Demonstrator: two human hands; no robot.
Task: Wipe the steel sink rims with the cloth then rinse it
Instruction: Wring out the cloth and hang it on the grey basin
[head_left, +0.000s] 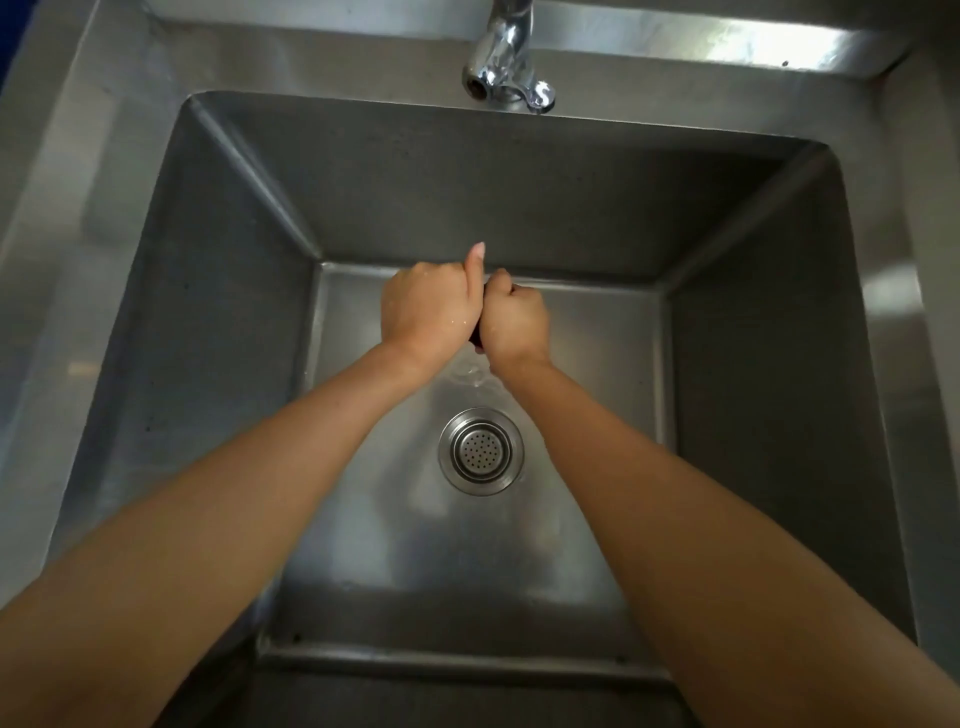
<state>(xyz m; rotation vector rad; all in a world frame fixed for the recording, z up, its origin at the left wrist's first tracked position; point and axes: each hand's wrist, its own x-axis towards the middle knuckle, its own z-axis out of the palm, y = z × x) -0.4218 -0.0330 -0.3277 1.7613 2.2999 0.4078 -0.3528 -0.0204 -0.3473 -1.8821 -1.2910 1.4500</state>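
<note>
Both my hands are held together over the middle of the deep steel sink (223, 322). My left hand (428, 306) and my right hand (514, 319) are clenched side by side around a dark cloth (475, 339), of which only a small dark red sliver shows between them. The rest of the cloth is hidden inside my fists. A little water drips from the hands onto the sink floor just below them. My left thumb sticks up. The sink rims (78, 218) run around the basin on all sides.
A chrome tap (506, 62) stands at the back rim, its spout above and behind my hands; no stream shows from it. A round steel drain strainer (480, 451) sits in the sink floor in front of my hands. A raised steel ledge (727, 41) runs along the back.
</note>
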